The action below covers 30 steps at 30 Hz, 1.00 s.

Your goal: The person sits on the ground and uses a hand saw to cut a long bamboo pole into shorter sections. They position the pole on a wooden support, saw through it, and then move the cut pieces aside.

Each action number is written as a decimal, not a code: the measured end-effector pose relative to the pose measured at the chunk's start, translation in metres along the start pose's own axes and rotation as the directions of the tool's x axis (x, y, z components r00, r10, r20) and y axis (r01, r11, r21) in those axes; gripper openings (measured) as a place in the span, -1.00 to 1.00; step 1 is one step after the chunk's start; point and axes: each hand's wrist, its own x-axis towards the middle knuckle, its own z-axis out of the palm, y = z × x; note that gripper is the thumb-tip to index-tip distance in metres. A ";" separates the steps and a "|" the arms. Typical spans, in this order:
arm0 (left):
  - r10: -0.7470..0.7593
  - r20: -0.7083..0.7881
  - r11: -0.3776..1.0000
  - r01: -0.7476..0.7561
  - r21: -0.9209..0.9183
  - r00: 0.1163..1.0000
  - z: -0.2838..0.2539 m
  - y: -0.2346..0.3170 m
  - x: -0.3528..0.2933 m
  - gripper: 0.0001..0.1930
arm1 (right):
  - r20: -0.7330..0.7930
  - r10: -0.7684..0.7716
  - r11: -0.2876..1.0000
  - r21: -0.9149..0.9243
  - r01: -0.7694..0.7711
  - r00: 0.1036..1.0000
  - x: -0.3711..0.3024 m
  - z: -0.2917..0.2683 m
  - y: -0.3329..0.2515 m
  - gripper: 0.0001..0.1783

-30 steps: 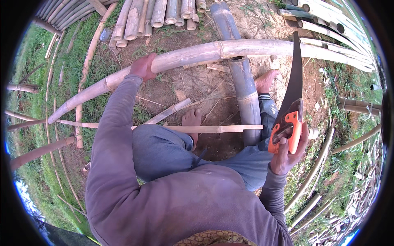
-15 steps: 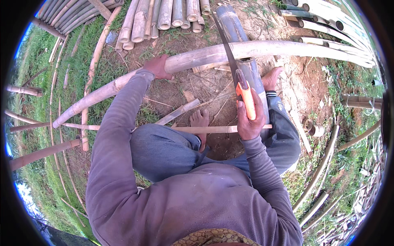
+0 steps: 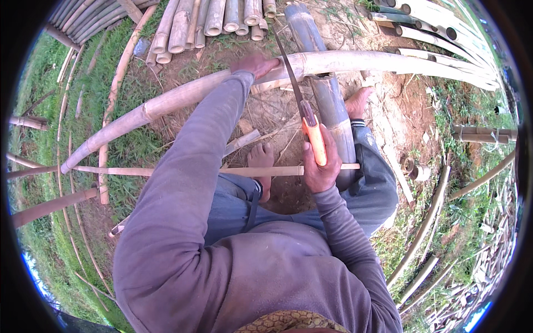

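Note:
A long pale bamboo pole (image 3: 183, 97) lies across in front of me, over a thick greyish bamboo log (image 3: 334, 108). My left hand (image 3: 256, 65) grips the pole from above, just left of the saw blade. In my right hand (image 3: 325, 166) is the orange handle of a handsaw (image 3: 315, 143). Its long dark blade points away from me and crosses the pole beside the log; from here I cannot tell whether the teeth are in the bamboo. Below the right hand passes a thin bamboo strip (image 3: 272, 171).
Cut bamboo poles (image 3: 215, 19) are stacked ahead, with more poles (image 3: 444, 41) at the far right. My bare feet (image 3: 261, 158) rest on the soil near the log. Bamboo rails (image 3: 55, 208) stand over grass at left; bamboo scraps (image 3: 494, 244) litter the right.
My left hand has slid right along the pole, close to the saw blade. The saw stays in my right hand at the pole; the whole view has shifted slightly.

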 end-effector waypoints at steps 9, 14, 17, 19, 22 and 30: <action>-0.025 0.067 0.997 0.020 0.077 0.997 -0.006 0.012 -0.004 0.01 | -0.008 0.015 1.000 0.020 -0.015 1.000 -0.006 0.001 0.002 -0.37; -0.004 0.039 0.997 0.001 0.073 0.999 -0.002 0.008 0.000 0.01 | 0.008 0.047 0.999 0.009 -0.047 0.999 -0.005 0.001 -0.006 -0.36; 0.011 0.000 0.997 -0.011 0.075 1.000 0.002 0.006 0.000 0.02 | 0.031 0.084 0.996 0.020 -0.085 0.996 -0.006 -0.002 -0.008 -0.37; 0.006 -0.012 0.995 -0.005 0.096 1.000 0.000 0.009 -0.004 0.03 | 0.039 0.104 0.994 0.033 -0.106 0.994 -0.009 -0.004 -0.006 -0.37; -0.005 -0.038 0.989 0.011 0.148 0.999 -0.006 0.012 -0.016 0.06 | 0.031 0.108 0.992 0.060 -0.109 0.994 -0.007 0.004 0.005 -0.39; 0.033 -0.093 0.992 -0.021 0.128 0.995 -0.001 0.011 -0.011 -0.01 | -0.018 0.005 1.000 -0.007 -0.005 1.000 0.026 0.018 0.000 -0.47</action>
